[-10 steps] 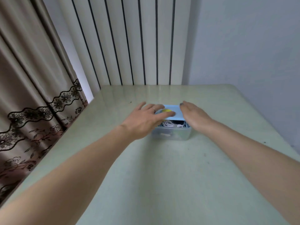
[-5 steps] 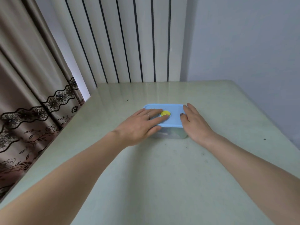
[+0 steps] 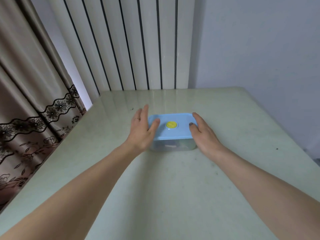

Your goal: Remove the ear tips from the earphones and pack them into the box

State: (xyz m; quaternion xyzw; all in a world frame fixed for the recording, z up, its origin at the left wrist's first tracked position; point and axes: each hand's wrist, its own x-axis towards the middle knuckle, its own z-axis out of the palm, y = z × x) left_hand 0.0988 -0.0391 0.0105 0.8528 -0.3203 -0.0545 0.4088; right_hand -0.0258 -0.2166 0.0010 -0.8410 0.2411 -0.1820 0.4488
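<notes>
While the lid [image 3: 170, 130] covers the box [image 3: 173, 144], 2 hands (left [image 3: 142, 131], right [image 3: 203, 134]) flank it, fingers straight.

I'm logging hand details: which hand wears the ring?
The left hand, at the left side of the blue-lidded clear plastic box, wears a thin ring. The right hand shows none.

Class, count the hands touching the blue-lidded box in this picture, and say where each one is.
2. The left hand lies along the box's left side, thumb on the blue lid. The right hand lies along its right side, thumb on the lid too.
</notes>
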